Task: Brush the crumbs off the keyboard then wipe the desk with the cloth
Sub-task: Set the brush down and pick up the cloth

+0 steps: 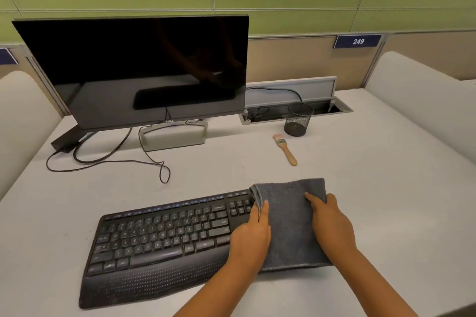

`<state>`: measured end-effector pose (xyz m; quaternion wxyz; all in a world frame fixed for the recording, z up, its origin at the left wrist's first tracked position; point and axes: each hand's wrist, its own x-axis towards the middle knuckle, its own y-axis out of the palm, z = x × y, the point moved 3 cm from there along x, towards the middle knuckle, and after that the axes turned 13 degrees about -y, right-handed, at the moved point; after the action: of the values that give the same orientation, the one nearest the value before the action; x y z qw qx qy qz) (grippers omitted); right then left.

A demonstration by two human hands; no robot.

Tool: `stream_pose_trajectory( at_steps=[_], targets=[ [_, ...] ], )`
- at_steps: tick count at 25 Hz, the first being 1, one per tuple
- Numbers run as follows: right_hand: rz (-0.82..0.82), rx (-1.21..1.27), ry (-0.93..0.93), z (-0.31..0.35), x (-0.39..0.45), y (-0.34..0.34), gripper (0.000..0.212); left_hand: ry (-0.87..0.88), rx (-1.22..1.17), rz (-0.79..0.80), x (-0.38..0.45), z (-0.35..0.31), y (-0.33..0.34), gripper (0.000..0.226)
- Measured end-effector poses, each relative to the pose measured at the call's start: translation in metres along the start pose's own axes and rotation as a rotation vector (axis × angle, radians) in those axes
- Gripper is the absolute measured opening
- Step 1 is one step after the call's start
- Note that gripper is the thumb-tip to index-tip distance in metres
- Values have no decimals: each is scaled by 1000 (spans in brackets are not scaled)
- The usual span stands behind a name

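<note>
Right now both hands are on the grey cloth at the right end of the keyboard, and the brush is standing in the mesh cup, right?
Not quite. The head view shows the brush lying flat on the desk, just in front of the mesh cup. The rest holds: left hand and right hand on the grey cloth at the keyboard's right end.

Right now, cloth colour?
Dark grey cloth, plain with no pattern, seen in the head view.

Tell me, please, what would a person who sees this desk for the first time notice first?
The eye falls first on the two hands, the left hand and the right hand, which rest on a folded grey cloth laid over the right end of the black keyboard. Behind, at the left, stands a large dark monitor. A small brush lies on the desk near a black mesh cup.
</note>
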<state>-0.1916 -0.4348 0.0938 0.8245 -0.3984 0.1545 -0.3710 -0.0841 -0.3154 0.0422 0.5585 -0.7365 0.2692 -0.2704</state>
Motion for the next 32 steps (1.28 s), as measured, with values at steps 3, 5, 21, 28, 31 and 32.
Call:
stream_pose_trajectory(
  at_steps=[3, 5, 21, 28, 31, 32],
  targets=[
    [19, 129, -159, -1, 9, -22, 33, 11, -82, -92, 0, 2, -8, 58],
    [1, 316, -206, 5, 10, -40, 35, -78, -205, -114, 0, 25, -15, 59],
    [-291, 509, -198, 7, 25, -64, 34, -1245, -109, -84, -95, 296, -70, 45],
    [-341, 498, -137, 4, 23, -57, 30, -1344, -845, 87, -78, 307, -77, 43],
    [-336, 493, -113, 3, 20, -50, 30, -1392, -1028, 198, -76, 309, -84, 43],
    [-326, 502, -103, 3, 18, -46, 30, -1388, -1053, 233, -76, 307, -86, 44]
  ],
)
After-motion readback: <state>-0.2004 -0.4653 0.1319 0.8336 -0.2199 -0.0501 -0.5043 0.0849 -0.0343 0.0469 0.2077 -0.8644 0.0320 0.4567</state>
